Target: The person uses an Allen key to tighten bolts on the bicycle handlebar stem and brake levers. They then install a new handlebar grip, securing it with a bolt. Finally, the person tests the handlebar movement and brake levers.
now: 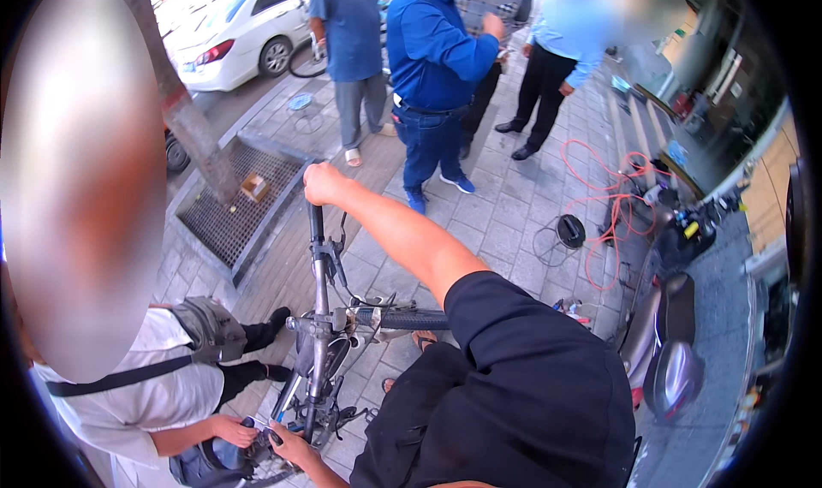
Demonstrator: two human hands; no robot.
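Observation:
My right arm, in a black sleeve, stretches across to the bicycle [318,317]. At its end my right hand [324,184] is wrapped round the far handlebar grip [316,223]. My left hand [293,447] is low in the view, beside the near end of the handlebar. Its fingers are closed around something small and dark, too unclear to name. Close to it is the hand [235,431] of a person in a white shirt [128,402]. The front tyre [402,318] points to the right, toward my sandalled feet.
A tree [201,137] stands in a metal grate [231,205] with a small cardboard box [255,187]. Several people stand ahead on the paving. An orange hose [591,205] and a black reel [570,230] lie at right, near a parked scooter [668,342]. A white car [235,34] is behind.

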